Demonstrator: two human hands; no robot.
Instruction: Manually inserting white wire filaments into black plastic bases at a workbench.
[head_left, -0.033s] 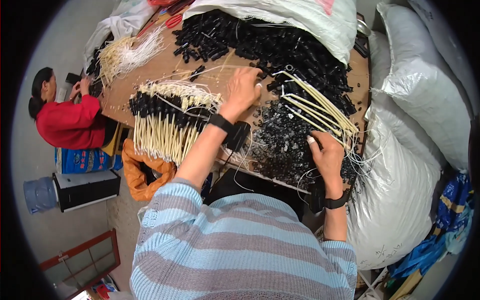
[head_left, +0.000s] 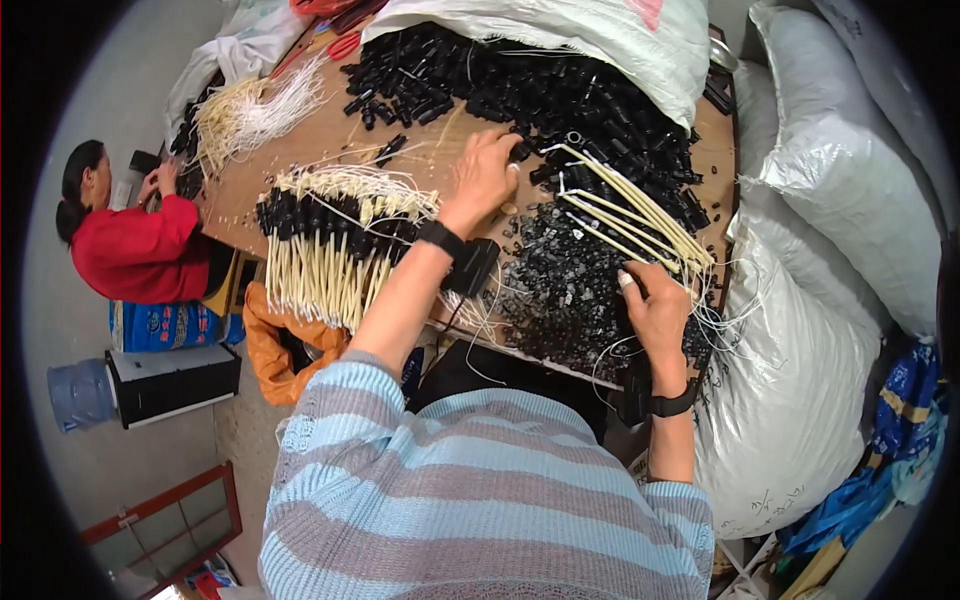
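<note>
Soft, moderately bright light spreads across the brown wooden tabletop (head_left: 335, 128), leaving faint shadows. Small glints dot the heap of black plastic tube-shaped parts (head_left: 585, 92), whose gaps merge into darkness. The bulging white woven-plastic sack (head_left: 790, 400) shows a pale sheen. All 4 corners fall to black; toward the rim, the reddish-brown framed glass-paned door (head_left: 165, 530) tilts with fisheye distortion, its detail slightly soft.

Heap of small dark pieces (head_left: 565, 285); left hand (head_left: 482, 182) past its far-left edge, right hand (head_left: 660, 312) at its right side.
</note>
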